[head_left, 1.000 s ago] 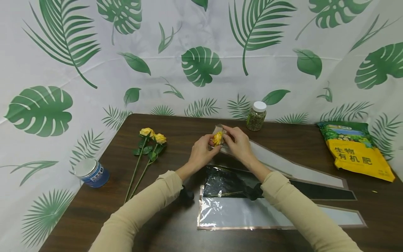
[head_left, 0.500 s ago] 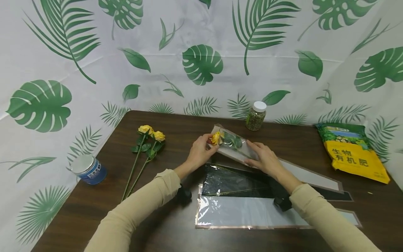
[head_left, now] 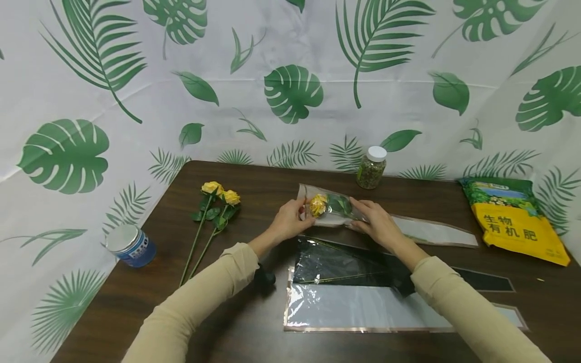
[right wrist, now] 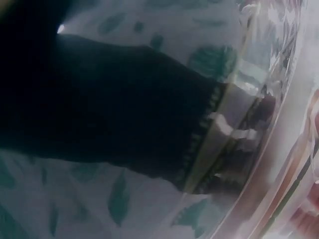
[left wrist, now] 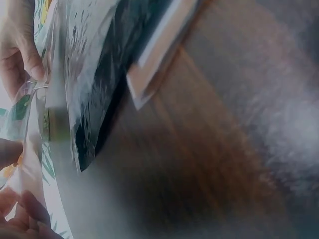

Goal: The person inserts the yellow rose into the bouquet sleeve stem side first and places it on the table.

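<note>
A yellow rose with green leaves lies inside a clear-fronted, white-backed flower sleeve. My left hand pinches the sleeve's edge beside the bloom. Farther down, around the leaves, my right hand grips the sleeve between thumb and fingers. In the left wrist view both hands show at the left edge, the right hand above. The right wrist view is blurred; glossy film shows there, with little of the hand. Nearer me lie a black flower sleeve and another white flower sleeve, both flat.
Two yellow roses with long stems lie on the brown table at left. A blue can stands by the left edge. A white-lidded jar is at the back, and a yellow-and-green bag at right.
My right hand has moved right, from the sleeve's mouth to the leaves. The sleeve has swung flatter, and the bloom now sits deeper under the clear film. My left hand has hardly moved.
</note>
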Tool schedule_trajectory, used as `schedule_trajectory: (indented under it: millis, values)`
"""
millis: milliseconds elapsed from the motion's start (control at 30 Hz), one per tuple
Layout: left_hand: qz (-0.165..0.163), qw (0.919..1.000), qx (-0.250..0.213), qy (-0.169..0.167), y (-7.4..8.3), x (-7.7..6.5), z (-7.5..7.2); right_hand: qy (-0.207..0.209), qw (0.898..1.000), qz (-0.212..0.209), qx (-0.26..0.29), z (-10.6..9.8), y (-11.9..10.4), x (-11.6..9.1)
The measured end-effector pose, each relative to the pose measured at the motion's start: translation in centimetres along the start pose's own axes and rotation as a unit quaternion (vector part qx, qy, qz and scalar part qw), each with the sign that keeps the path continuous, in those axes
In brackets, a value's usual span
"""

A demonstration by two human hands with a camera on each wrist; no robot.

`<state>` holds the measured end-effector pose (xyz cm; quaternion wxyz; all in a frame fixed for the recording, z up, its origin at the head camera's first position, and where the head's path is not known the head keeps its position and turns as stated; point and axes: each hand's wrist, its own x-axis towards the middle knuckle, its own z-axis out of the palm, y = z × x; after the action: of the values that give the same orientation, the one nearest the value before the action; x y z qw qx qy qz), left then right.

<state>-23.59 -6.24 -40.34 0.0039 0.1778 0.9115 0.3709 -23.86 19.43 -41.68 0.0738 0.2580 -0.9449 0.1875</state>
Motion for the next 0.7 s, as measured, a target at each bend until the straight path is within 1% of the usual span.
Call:
schedule_trajectory:
  millis: [167, 267, 333, 433, 500, 567, 633, 700]
  values:
    - [-0.008, 0.9994, -0.032, -0.007, -0.6, 0.8, -0.1, -0.020, 1.000, 0.012, 0.003, 0.0, 0.1, 0.7]
    - [-0.021, 0.9983, -0.053, -0.013, -1.0, 1.4, 0.0, -0.032, 0.999, 0.020, 0.001, 0.0, 0.3, 1.0]
    - [-0.032, 0.9977, -0.058, -0.017, -1.4, 1.7, 0.0, -0.037, 0.999, 0.026, -0.005, 0.0, 0.4, 1.1]
    - [-0.047, 0.9975, -0.051, -0.014, -1.9, 2.1, 0.0, -0.038, 0.998, 0.040, -0.028, 0.1, 0.3, 1.1]
    - [-0.052, 0.9975, -0.046, -0.008, -2.2, 2.2, 0.0, -0.041, 0.997, 0.055, -0.041, 0.2, 0.4, 1.1]
    - [-0.056, 0.9974, -0.045, 0.000, -2.4, 2.2, 0.0, -0.053, 0.995, 0.071, -0.048, 0.1, 0.4, 1.1]
    - [-0.060, 0.9970, -0.047, 0.013, -2.6, 2.1, 0.0, -0.071, 0.993, 0.086, -0.042, 0.0, 0.7, 1.1]
    - [-0.059, 0.9963, -0.050, 0.036, -2.7, 2.1, -0.1, -0.097, 0.990, 0.100, -0.022, -0.2, 0.9, 1.1]
